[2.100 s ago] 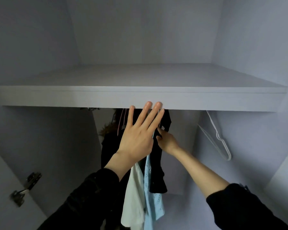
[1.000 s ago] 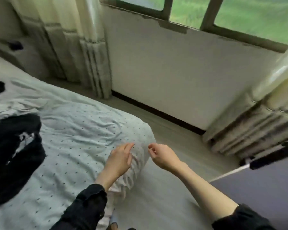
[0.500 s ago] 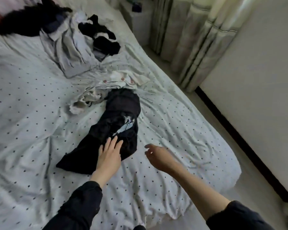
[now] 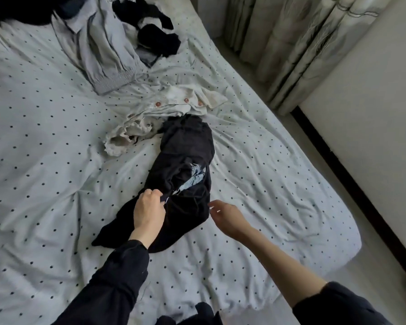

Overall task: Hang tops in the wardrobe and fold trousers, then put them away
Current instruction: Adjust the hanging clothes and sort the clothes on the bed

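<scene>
dotted bedsheet (image 4: pixel 56 127) beside pale curtains (image 4: pixel 298 43)

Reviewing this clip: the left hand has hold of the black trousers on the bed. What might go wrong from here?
1. The left hand pinches only one bunched fold of the black ripped trousers; lifted this way they may come up twisted.
2. Their far end touches the cream buttoned top, which might get dragged along.
3. The right hand hovers open beside them, so nothing holds the other side yet.

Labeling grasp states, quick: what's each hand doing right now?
Left hand: fingers curled, gripping the black garment.
Right hand: open, holding nothing, beside the garment's edge.
</scene>
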Demonstrator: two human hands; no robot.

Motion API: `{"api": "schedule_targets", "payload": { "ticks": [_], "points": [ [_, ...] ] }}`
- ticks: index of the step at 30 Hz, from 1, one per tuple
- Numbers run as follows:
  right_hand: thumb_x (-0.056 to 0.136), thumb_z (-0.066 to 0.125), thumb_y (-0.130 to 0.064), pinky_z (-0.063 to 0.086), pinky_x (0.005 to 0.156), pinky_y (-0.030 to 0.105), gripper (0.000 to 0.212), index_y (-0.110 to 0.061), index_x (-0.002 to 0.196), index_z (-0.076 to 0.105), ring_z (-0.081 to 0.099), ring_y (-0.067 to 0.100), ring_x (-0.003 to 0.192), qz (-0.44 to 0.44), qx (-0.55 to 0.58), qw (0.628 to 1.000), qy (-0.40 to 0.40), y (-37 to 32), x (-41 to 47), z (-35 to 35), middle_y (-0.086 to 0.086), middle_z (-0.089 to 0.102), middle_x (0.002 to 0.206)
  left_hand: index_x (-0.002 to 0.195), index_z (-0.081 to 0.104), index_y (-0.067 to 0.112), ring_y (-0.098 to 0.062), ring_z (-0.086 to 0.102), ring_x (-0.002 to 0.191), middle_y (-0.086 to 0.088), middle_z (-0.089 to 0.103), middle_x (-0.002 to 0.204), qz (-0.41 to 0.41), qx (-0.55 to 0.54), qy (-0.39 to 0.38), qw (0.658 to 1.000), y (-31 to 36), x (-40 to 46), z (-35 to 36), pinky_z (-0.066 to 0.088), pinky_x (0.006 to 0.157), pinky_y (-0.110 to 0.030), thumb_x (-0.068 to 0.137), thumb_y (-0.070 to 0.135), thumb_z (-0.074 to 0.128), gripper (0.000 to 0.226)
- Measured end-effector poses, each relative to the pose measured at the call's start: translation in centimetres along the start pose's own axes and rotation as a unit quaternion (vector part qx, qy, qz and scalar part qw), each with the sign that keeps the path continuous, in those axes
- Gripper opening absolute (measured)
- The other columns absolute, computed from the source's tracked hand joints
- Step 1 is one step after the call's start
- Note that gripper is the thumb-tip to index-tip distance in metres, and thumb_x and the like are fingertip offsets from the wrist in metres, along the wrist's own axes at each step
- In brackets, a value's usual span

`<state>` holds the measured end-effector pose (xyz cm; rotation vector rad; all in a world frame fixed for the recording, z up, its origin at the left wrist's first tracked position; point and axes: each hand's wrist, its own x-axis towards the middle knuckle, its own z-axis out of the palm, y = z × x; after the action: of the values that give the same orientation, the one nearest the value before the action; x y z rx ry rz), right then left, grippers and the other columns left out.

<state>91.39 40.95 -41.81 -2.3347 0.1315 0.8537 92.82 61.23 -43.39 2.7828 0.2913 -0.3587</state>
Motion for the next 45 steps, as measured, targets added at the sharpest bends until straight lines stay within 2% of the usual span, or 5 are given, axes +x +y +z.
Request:
{"api": "schedule_targets", "payload": {
  "ticks": [9,17,23,27,45],
  "points": [
    [0.090,0.061,-0.015,0.043,0.063,0.005,0.025,-0.011,0.115,0.065,0.063,0.005,0.082,0.026,0.278,0.959,0.042,1.2,-3.6,-3.7,0.006,0.068,0.111,0.108,0.068,0.005,-0.021,0.061,0.093,-0.007,0.067,0.102,0.141,-0.201,-0.028,0.969,9.2,-1.9,-2.7,0.040,0.077,-0.017,0.084,0.019,0.069,0.027],
    [0.076,0.076,-0.036,0.047,0.090,0.026,0.056,-0.027,0.126,0.053,0.056,0.008,0.104,0.055,0.226,0.966,0.112,6.6,-9.8,-4.2,-0.011,0.058,0.114,0.099,0.070,0.008,-0.019,0.063,0.093,-0.005,0.070,0.097,0.270,-0.191,-0.106,0.938,17.7,-5.4,-2.6,0.040,0.075,-0.017,0.083,0.019,0.069,0.019],
    [0.086,0.060,-0.023,0.044,0.075,0.034,0.007,-0.017,0.083,0.061,0.058,0.015,0.081,0.041,0.202,0.960,0.190,7.5,-12.0,-4.1,-0.001,0.065,0.083,0.101,0.071,0.009,-0.016,0.062,0.098,-0.004,0.070,0.103,0.352,-0.186,-0.110,0.911,23.0,-7.7,-3.3,0.034,0.077,-0.010,0.080,0.021,0.071,0.024],
    [0.089,0.053,-0.013,0.029,0.054,0.023,0.033,-0.019,0.061,0.036,0.037,0.008,0.055,0.082,0.198,0.938,0.272,11.4,-16.5,-5.7,-0.006,0.041,0.058,0.098,0.071,0.009,-0.018,0.061,0.098,-0.005,0.070,0.099,0.407,-0.154,-0.115,0.893,26.0,-9.3,-3.3,0.037,0.077,-0.015,0.080,0.024,0.071,0.023],
    [0.086,0.061,-0.010,0.045,0.082,0.027,0.014,-0.019,0.087,0.071,0.059,0.007,0.083,0.313,0.313,0.748,0.494,29.0,-59.1,5.0,-0.008,0.067,0.082,0.090,0.043,0.019,-0.029,0.056,0.097,-0.003,0.063,0.090,0.721,0.000,-0.369,0.587,38.1,-46.6,5.6,0.031,0.086,-0.032,0.094,0.030,0.053,0.016]
  ]
}}
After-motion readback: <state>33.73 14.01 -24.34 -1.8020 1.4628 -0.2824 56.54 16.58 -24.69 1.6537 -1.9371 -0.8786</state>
